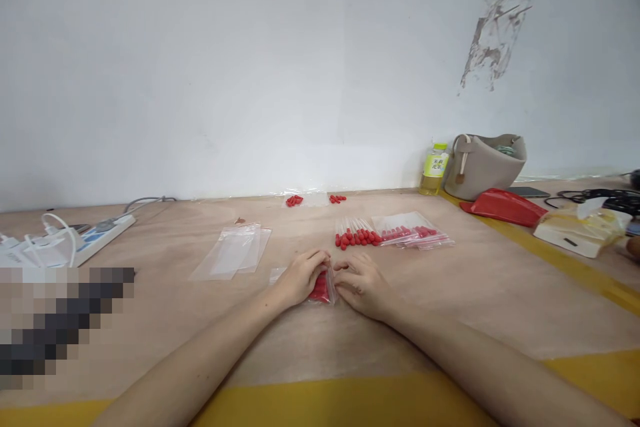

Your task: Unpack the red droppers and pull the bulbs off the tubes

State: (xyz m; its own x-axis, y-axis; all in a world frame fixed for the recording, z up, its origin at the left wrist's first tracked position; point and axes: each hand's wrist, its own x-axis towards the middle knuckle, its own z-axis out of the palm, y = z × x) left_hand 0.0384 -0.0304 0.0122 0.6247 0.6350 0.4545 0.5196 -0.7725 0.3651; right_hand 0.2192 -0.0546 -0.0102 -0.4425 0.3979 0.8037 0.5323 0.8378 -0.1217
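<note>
A small clear zip bag (321, 289) with red-tipped sticks in it lies on the table between my hands. My left hand (300, 277) is closed over the left part of the bag, its fingers curled round the upper edge. At the bag's right edge, where the zip strip is, my right hand (364, 285) pinches with thumb and fingers. Just beyond my right hand is a row of loose white sticks with red tips (356, 238). Next to them, filled zip bags (415, 232) overlap in a pile. Flat zip bags (235, 250) without contents lie to the left.
Small red pieces (295, 201) lie by the wall. On the left is a power strip (103, 240) with plugs and cables. On the right stand a bottle (434, 170), a grey bag (483, 167), a red pouch (503, 207) and a tissue pack (583, 228). Yellow tape (320, 403) runs along the front.
</note>
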